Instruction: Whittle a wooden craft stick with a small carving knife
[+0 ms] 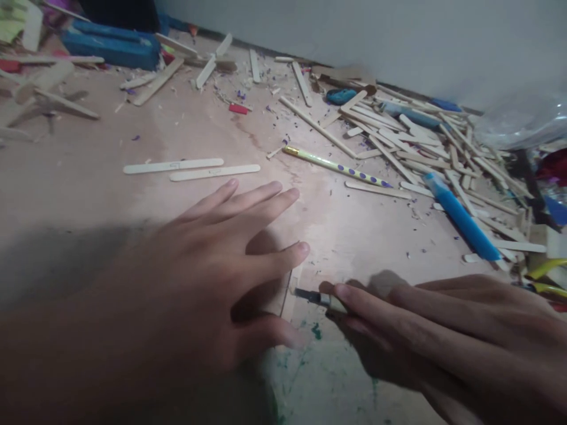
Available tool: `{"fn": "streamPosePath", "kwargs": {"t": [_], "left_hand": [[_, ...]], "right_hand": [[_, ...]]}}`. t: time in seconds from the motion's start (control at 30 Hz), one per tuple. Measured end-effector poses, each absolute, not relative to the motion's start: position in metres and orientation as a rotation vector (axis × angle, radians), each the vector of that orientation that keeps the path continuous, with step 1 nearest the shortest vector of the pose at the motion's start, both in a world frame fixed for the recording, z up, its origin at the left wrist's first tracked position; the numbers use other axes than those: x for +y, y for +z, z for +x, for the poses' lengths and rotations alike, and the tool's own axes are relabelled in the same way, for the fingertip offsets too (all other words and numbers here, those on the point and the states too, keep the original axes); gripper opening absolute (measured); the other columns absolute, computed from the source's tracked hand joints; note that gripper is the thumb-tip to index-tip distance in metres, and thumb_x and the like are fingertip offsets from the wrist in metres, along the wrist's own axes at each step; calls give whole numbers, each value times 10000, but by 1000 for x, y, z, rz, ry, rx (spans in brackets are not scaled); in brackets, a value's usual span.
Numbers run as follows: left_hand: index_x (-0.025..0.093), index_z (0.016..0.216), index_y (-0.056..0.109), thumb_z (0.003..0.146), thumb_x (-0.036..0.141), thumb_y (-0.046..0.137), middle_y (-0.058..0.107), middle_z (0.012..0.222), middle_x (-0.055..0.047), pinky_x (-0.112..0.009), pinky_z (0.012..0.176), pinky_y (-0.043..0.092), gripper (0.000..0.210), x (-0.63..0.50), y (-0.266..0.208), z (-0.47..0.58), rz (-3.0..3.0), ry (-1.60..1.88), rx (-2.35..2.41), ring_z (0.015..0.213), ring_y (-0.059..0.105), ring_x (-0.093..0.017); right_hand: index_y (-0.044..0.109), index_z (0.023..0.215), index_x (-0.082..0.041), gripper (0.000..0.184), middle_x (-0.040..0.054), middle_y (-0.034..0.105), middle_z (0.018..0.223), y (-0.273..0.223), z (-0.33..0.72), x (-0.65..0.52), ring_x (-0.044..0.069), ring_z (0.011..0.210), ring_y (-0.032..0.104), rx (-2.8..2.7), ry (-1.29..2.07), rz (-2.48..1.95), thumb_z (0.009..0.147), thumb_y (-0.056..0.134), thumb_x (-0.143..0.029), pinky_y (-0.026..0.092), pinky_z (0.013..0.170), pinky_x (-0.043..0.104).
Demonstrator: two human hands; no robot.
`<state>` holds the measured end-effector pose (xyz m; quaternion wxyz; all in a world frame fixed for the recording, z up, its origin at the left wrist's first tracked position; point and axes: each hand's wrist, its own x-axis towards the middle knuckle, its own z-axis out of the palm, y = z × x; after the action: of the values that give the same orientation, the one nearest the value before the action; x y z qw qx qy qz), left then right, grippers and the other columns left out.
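Note:
My left hand (pixel 212 271) lies flat, fingers spread, pressing a wooden craft stick (pixel 290 292) onto the tabletop; only the stick's right edge shows between thumb and forefinger. My right hand (pixel 443 336) grips a small craft knife (pixel 316 297), its blade tip touching the stick's edge just right of my left forefinger. The knife's handle is hidden inside my fingers.
Two loose sticks (pixel 190 169) lie beyond my left hand. A dotted pencil (pixel 336 167), a blue marker (pixel 463 218) and a heap of several sticks (pixel 420 141) fill the right. A blue case (pixel 110 47) sits far left. A grey wall (pixel 354 29) bounds the back.

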<state>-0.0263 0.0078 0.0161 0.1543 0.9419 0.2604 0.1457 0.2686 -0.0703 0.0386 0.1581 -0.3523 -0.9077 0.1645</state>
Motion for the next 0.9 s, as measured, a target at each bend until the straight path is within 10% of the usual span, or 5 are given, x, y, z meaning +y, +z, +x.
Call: {"fn": "streamPosePath", "kwargs": {"t": [0.3, 0.9], "left_hand": [[333, 1134, 777, 1011, 699, 651, 765, 1382, -66, -718, 1333, 365, 406, 8, 16, -26, 2717, 444, 795, 1532, 573, -421], [358, 1424, 719, 1025, 767, 569, 704, 1519, -107, -739, 1300, 422, 590, 8, 17, -29, 2775, 381, 800, 1598, 496, -427]], "right_hand": [[645, 1431, -53, 360, -32, 622, 801, 30, 272, -60, 122, 628, 516, -2566, 385, -890, 1073, 615, -32, 433, 546, 319], [684, 1378, -69, 360, -43, 592, 735, 21, 261, -62, 129, 569, 469, -2434, 391, -898, 1027, 668, 9, 384, 506, 340]]}}
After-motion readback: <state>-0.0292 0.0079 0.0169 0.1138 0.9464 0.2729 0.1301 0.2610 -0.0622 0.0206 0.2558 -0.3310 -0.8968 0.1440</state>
